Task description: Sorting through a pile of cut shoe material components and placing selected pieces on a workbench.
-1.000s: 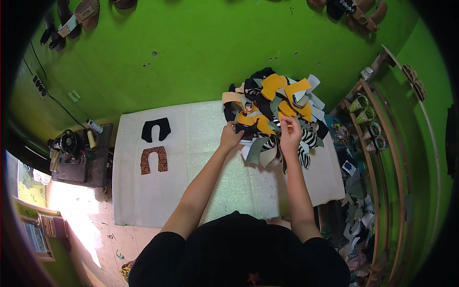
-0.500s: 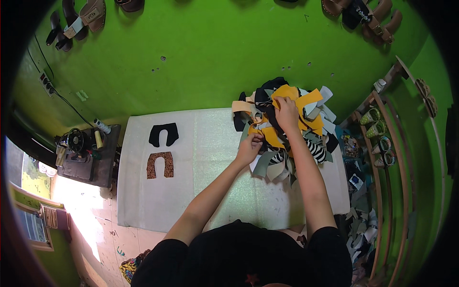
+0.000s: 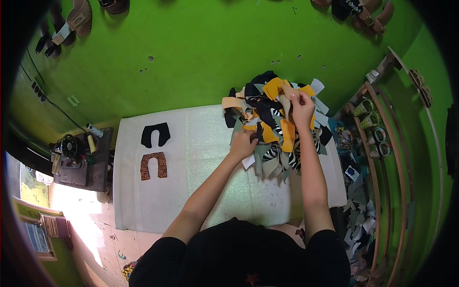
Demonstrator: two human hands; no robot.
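Note:
A heap of fabric or leather offcuts [image 3: 264,110] in black, yellow, grey-green, white and zebra stripes lies at the far right of the white-covered table [image 3: 215,191]. My right hand [image 3: 302,109] is closed in a pinch on a beige scrap [image 3: 287,101] over the upper part of the heap. At the heap's near left side, my left hand [image 3: 244,145] has its fingers curled in among the pieces; what they grip is hidden. Farther left, a black U-shaped cutout [image 3: 149,134] lies flat above a brown speckled U-shaped cutout [image 3: 161,165].
A sewing machine [image 3: 71,146] stands on a dark stand left of the table. Wooden racks [image 3: 382,167] holding shoes line the right side, with more scraps [image 3: 356,220] below them. Sandals [image 3: 79,19] hang along the green wall [image 3: 191,57].
My right hand has gone from a yellow piece to a beige scrap. Yellow pieces in the heap have shifted. My left hand has stayed at the heap's near left side. The view has moved slightly.

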